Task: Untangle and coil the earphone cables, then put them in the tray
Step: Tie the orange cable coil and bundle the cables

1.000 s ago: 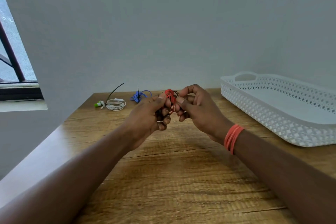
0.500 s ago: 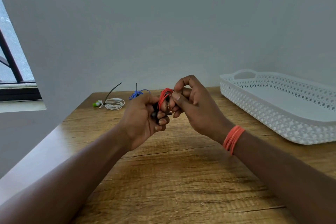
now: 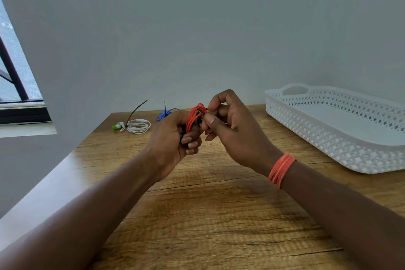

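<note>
Red earphone cable bundle [image 3: 195, 116]: held above the brown wood-grain table [image 3: 219, 215], left hand [image 3: 169, 138] fisted round it, right hand [image 3: 232, 129] pinching its top; now a tighter sheaf of strands than a second ago. White perforated plastic tray [image 3: 328, 138]: right, holding no cables.

Both hands [image 3: 197, 131] gripping red earphone cable [image 3: 194, 115], white tray [image 3: 341, 147] right
</note>
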